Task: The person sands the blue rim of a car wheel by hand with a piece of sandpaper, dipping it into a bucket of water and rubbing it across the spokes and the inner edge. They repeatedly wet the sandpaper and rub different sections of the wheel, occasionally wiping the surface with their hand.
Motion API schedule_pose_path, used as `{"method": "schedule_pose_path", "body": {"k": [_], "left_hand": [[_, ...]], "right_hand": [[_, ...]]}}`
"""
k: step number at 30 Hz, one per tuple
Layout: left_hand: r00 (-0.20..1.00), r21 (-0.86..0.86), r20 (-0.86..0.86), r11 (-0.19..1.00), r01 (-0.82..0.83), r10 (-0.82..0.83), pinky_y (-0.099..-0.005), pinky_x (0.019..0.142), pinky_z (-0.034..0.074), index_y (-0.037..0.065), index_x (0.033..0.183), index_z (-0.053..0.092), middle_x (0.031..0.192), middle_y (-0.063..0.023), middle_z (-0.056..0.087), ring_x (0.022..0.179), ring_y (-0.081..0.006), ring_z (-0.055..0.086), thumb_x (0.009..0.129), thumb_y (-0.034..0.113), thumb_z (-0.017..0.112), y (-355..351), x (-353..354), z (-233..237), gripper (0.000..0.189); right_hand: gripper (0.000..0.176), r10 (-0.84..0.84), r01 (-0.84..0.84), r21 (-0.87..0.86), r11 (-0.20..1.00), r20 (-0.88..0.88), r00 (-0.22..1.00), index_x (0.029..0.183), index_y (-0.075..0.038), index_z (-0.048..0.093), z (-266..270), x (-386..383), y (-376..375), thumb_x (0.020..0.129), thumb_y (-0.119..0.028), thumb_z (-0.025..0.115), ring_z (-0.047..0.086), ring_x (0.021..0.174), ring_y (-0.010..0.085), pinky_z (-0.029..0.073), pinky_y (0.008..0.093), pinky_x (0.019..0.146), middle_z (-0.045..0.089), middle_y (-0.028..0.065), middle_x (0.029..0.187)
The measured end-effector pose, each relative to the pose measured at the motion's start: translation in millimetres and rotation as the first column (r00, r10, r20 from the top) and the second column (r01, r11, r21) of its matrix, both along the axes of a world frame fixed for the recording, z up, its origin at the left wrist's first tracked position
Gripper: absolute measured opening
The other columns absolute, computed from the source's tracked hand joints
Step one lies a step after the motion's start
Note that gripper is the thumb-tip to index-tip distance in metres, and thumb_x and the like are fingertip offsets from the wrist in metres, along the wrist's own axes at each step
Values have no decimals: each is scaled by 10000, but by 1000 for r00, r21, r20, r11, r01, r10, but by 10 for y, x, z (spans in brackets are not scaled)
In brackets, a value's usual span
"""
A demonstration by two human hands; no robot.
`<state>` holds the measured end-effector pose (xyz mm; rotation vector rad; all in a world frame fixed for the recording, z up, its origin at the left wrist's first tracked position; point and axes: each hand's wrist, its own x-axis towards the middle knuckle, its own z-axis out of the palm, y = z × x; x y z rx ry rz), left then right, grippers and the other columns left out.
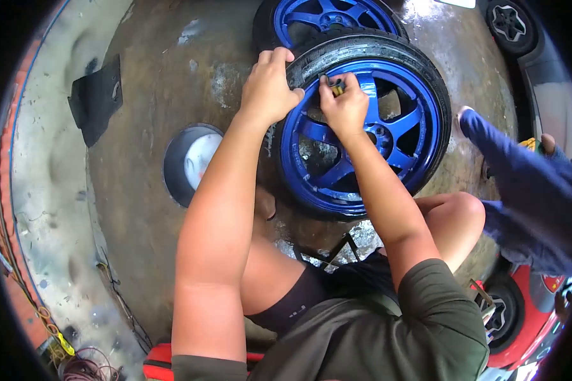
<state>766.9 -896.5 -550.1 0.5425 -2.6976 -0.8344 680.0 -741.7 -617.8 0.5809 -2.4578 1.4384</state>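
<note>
In front of me a car wheel with a blue spoked rim (pixel 397 124) and a wet black tire (pixel 440 95) lies tilted toward me. My left hand (pixel 270 87) grips the tire's upper left edge, fingers over the tread side and thumb near the rim lip. Closed round a small yellow and dark pad (pixel 337 87), my right hand (pixel 347 109) presses at the upper inside of the rim, beside a spoke. The fingers hide most of the pad. Whitish suds streak the tire's sidewall and parts of the rim.
A second blue-rimmed wheel (pixel 299 18) lies just behind. On my left stands a grey bucket (pixel 173 171) with whitish liquid; farther off lies a black mat (pixel 97 101). At right are another person's blue-trousered leg (pixel 515 152), a grey car (pixel 556 95) and a red vehicle (pixel 534 317).
</note>
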Motion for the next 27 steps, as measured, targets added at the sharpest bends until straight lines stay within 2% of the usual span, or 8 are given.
{"method": "schedule_pose_path", "body": {"k": [2, 6, 10, 12, 20, 24, 25, 27], "left_hand": [[1000, -14, -7, 1000, -5, 5, -507, 1027, 548, 125, 1322, 561, 1374, -179, 608, 1235, -442, 644, 749, 192, 911, -11, -35, 8, 674], [1000, -11, -11, 1000, 5, -5, -508, 1033, 546, 122, 1326, 565, 1374, -182, 607, 1235, -442, 644, 750, 186, 911, -18, -14, -4, 676], [1000, -11, -17, 1000, 21, -21, -508, 1041, 543, 113, 1332, 566, 1375, -184, 607, 1245, -444, 637, 751, 175, 915, -30, -38, 15, 681], [1000, 1, -11, 1000, 20, -20, -508, 1045, 541, 109, 1333, 565, 1376, -184, 606, 1253, -445, 633, 751, 171, 918, -2, -5, -3, 684], [999, -34, -30, 999, 26, -27, -502, 1041, 544, 108, 1325, 563, 1366, -181, 614, 1243, -446, 642, 768, 226, 924, -22, -34, -16, 675], [996, -53, 54, 996, -67, 70, -509, 1009, 557, 113, 1300, 564, 1330, -174, 629, 1217, -439, 660, 786, 334, 919, 90, -87, 128, 662], [992, -73, 70, 992, -103, 109, -511, 1001, 560, 112, 1294, 564, 1320, -174, 631, 1209, -438, 664, 787, 358, 919, 148, -127, 159, 665], [987, -98, 84, 987, -126, 135, -518, 992, 563, 108, 1284, 563, 1309, -177, 632, 1198, -437, 671, 782, 381, 925, 201, -167, 187, 676]], "right_hand": [[267, 179, -169, 122, 978, -81, 980, 903, -88, 709, -52, 137, -7, 879, -313, 851, 738, 715, 449, 593, 505, 676, 735, 223, 770], [249, -32, 34, -46, 998, 33, 999, 923, -81, 709, -38, 20, -65, 886, -287, 844, 733, 692, 450, 588, 496, 641, 719, 236, 739], [280, 154, -151, 60, 987, -50, 987, 899, -57, 683, -3, 115, 11, 884, -281, 850, 738, 700, 444, 587, 506, 649, 725, 230, 740], [283, 21, -18, -36, 999, 85, 996, 897, -68, 682, 23, 77, -40, 882, -296, 848, 738, 710, 452, 586, 523, 659, 725, 230, 747], [291, 90, -95, 35, 995, 120, 989, 904, -43, 689, 56, 231, -67, 923, -305, 813, 734, 767, 494, 594, 533, 715, 726, 276, 785], [339, 87, -77, -55, 996, 220, 972, 1025, 10, 700, 22, 213, 316, 956, -300, 817, 739, 632, 330, 580, 459, 619, 718, 223, 713], [343, 136, -49, -177, 983, 521, 842, 1151, 45, 662, 209, 313, 458, 989, -227, 796, 714, 612, 194, 534, 362, 516, 711, 136, 727], [407, 253, -5, -345, 939, 678, 690, 1279, 49, 576, 203, 517, 637, 985, -133, 791, 700, 609, 142, 521, 280, 479, 716, 98, 865]]}}
